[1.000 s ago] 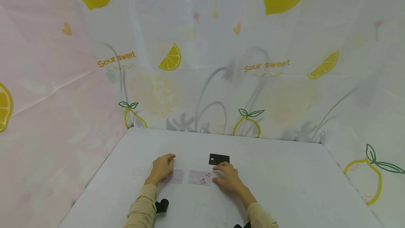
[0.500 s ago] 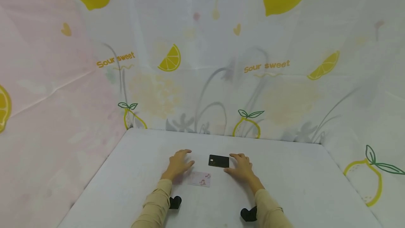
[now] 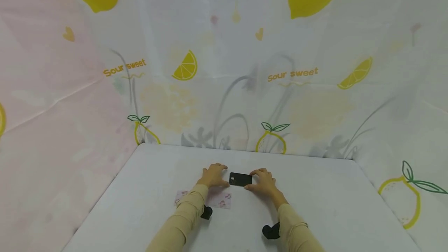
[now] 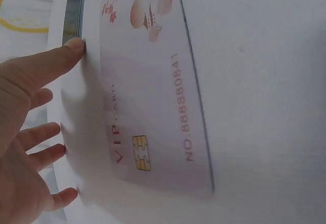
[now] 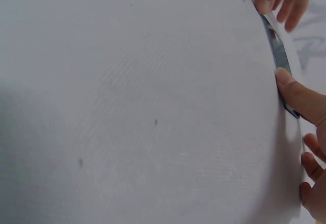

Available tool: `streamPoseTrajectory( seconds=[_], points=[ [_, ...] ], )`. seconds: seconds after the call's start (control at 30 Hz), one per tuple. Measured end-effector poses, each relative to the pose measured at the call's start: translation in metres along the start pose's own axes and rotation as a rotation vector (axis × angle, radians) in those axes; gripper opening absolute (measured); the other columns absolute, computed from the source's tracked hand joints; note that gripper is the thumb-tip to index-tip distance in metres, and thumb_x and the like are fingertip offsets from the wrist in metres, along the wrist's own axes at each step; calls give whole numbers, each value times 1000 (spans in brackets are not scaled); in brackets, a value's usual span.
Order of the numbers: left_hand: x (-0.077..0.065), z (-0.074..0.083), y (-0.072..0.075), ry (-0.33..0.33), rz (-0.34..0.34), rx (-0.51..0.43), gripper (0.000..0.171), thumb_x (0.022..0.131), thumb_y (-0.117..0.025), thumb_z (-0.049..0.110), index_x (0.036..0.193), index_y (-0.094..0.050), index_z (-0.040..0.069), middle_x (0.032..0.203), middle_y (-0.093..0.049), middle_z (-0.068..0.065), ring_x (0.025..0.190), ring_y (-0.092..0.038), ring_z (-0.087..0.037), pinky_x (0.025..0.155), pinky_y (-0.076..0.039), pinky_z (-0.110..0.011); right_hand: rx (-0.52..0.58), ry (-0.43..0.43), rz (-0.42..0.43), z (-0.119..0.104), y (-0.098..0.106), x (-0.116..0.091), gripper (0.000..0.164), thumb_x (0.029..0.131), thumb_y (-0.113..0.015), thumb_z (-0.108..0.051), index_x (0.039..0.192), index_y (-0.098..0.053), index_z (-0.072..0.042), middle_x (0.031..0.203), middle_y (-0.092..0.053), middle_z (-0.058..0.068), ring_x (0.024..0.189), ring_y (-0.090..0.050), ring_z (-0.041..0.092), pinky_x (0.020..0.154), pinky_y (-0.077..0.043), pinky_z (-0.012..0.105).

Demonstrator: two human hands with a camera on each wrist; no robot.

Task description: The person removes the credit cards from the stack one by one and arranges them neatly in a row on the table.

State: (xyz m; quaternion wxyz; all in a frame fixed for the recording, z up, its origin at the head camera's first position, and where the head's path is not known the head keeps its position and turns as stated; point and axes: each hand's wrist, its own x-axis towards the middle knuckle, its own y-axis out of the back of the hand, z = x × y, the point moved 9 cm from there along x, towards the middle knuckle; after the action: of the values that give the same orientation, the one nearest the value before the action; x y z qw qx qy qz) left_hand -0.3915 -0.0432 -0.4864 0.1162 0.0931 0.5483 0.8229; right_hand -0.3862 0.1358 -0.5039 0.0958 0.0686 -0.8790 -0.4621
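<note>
A black bank-style card (image 3: 240,179) with a small chip lies flat on the table between the hands. My right hand (image 3: 264,183) is at its right end, thumb on the near edge and a fingertip at the far corner, gripping it by the edges. At the left end is my left hand (image 3: 213,176), its thumb reaching the near corner and its other fingers spread. The left wrist view shows this thumb (image 4: 71,51) at the dark card edge. Two pale pink VIP cards, one right (image 3: 224,199) and one left (image 3: 180,195), lie nearer, partly hidden by the left forearm.
The white table (image 3: 315,205) runs back to a lemon-printed cloth wall (image 3: 224,88). A pinkish cloth (image 3: 70,147) hangs along the left side. Black wrist mounts, left (image 3: 206,213) and right (image 3: 271,231), stick out beside the sleeves.
The left hand has moved from the left pink card rightward and away to the black card's left end. The right hand has shifted from beside the right pink card to the black card's right end.
</note>
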Motion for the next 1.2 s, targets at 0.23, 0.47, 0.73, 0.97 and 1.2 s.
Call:
streamPoseTrajectory(
  seconds=[0.23,0.47,0.73,0.97,1.2],
  points=[
    [7,10,-3,12,-49,44,60,67,-83,33,120,-62,14,127,-53,-14,117,-46,-37,90,-35,-59,26,-59,-66,6,-4,5,50,65,-84,-32,101,-60,-9,120,-50,20,108,-45,40,84,-35,60],
    [10,14,-12,10,-76,58,54,68,-83,37,114,-65,16,125,-54,-11,116,-45,-35,91,-34,-57,55,-82,-80,6,-4,4,51,63,-86,-28,100,-57,-9,118,-49,20,107,-44,39,86,-33,58],
    [7,14,-10,2,-60,15,53,68,-83,35,113,-64,16,125,-54,-12,118,-44,-36,92,-33,-59,46,-56,-17,7,-1,-2,57,66,-84,-31,110,-59,-5,118,-50,20,109,-44,40,85,-35,59],
    [4,13,-8,-31,-8,20,54,69,-82,37,115,-63,14,123,-55,-14,115,-45,-37,90,-33,-59,66,-54,87,4,-1,-12,44,68,-81,-33,95,-64,-3,116,-54,24,108,-47,43,82,-37,60],
    [-3,18,-9,-62,39,69,55,73,-79,35,120,-62,12,124,-56,-14,116,-47,-36,90,-35,-58,154,-52,83,0,0,-11,32,85,-66,-20,60,-51,-8,72,-54,4,71,-51,22,61,-37,40]
  ],
)
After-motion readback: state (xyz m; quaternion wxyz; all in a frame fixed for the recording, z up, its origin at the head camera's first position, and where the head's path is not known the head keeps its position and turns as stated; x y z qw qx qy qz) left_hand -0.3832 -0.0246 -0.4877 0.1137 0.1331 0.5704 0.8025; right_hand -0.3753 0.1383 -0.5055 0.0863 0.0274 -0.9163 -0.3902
